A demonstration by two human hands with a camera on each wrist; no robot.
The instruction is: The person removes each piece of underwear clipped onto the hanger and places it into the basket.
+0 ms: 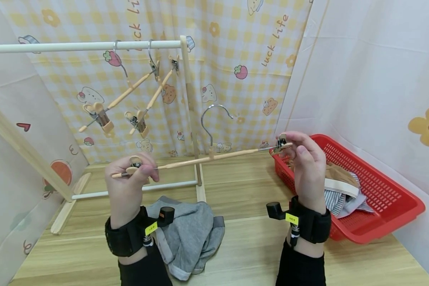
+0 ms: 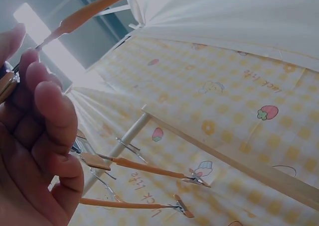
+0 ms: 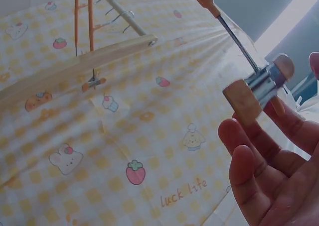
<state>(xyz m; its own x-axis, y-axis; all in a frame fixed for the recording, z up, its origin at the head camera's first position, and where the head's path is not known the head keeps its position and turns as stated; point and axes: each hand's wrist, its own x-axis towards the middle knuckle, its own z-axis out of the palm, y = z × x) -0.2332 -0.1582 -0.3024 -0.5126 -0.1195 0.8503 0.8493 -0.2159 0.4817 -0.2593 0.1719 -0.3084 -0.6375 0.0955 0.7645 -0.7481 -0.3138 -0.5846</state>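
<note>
A clip hanger (image 1: 232,155) with a metal hook and a wooden-coloured bar is held up between both hands, its right end slightly higher. My left hand (image 1: 126,194) grips it at the left clip (image 1: 135,163), fingers curled around the bar's end. At the other end, my right hand (image 1: 310,174) holds the right clip (image 3: 242,101) with its fingertips; the right wrist view shows fingers behind that clip. Both clips carry no cloth. On the table below, beside my left wrist, lies a crumpled grey garment (image 1: 191,234), partly covered by the wrist camera and sleeve.
Two more clip hangers (image 1: 128,90) hang from the white rail (image 1: 75,47) of a wooden rack at the left. A red basket (image 1: 389,222) holding folded clothes (image 1: 339,182) stands at the right. Patterned curtains (image 1: 243,35) close off the back.
</note>
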